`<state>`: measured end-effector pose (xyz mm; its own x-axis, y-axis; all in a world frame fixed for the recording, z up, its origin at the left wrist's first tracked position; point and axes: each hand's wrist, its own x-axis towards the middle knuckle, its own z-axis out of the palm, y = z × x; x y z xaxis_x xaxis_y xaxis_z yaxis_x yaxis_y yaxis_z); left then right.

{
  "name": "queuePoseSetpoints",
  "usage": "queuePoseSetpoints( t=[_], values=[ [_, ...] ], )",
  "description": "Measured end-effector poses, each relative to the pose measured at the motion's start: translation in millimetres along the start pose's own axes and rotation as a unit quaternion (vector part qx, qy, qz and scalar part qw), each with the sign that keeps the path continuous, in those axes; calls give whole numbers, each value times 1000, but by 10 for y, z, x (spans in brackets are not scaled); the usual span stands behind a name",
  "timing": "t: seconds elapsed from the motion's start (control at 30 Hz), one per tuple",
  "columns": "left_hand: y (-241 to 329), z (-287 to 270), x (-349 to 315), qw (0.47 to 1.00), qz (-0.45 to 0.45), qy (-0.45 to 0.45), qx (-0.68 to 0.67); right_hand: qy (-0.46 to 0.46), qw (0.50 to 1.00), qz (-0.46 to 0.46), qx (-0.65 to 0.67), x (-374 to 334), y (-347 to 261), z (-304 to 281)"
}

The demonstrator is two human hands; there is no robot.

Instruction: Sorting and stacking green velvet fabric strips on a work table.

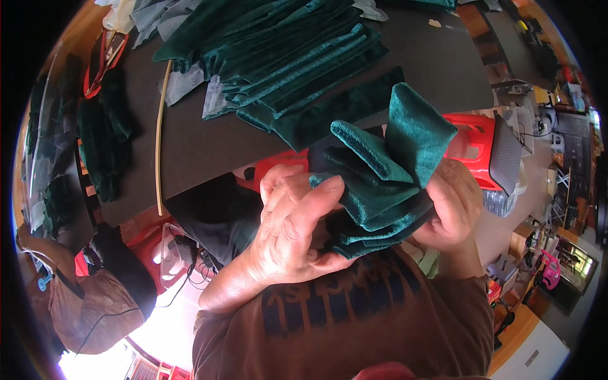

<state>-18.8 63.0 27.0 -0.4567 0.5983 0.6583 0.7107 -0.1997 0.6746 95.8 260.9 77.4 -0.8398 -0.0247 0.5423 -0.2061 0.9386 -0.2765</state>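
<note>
Between my two hands, close to my chest, is a folded piece of dark green velvet fabric (386, 196). My left hand (291, 221) grips its left side, the thumb on top and the other fingers curled round the layers. My right hand (453, 202) pinches the right side, its fingertips partly hidden behind the cloth. One squarish flap stands up above the right hand, and several folds bunch below it. Just beyond, a large heap of the same green velvet pieces (285, 57) lies in overlapping rows on the dark table (183, 145).
A thin wooden stick (161, 139) lies on the table's left part. Pale grey sheets (183, 85) poke out under the heap. A red plastic stool (472, 149) stands to the right of my hands. At far left, another person (92, 304) sits near more green fabric (101, 139).
</note>
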Motion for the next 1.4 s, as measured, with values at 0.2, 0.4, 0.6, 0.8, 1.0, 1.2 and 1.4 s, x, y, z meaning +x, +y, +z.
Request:
queuePoseSetpoints(
  t=[0.2,0.4,0.6,0.8,1.0,1.2,1.4],
  values=[
    [70,12,45,999,-4,4,49,-6,1000,16,13,-72,49,50],
    [108,11,24,990,-27,27,135,7,1000,17,19,-71,57,87],
    [105,-67,4,986,-30,-12,163,7,999,18,27,-53,34,80],
    [130,-115,96,979,-24,-86,185,3,1000,14,22,-58,31,73],
    [143,-150,102,978,-27,-102,182,17,999,20,40,-79,23,98],
    [156,-85,86,987,-56,-57,143,33,996,32,75,-93,22,118],
    [82,-75,48,994,-22,-50,97,16,996,43,80,-86,-19,96]
  ],
)
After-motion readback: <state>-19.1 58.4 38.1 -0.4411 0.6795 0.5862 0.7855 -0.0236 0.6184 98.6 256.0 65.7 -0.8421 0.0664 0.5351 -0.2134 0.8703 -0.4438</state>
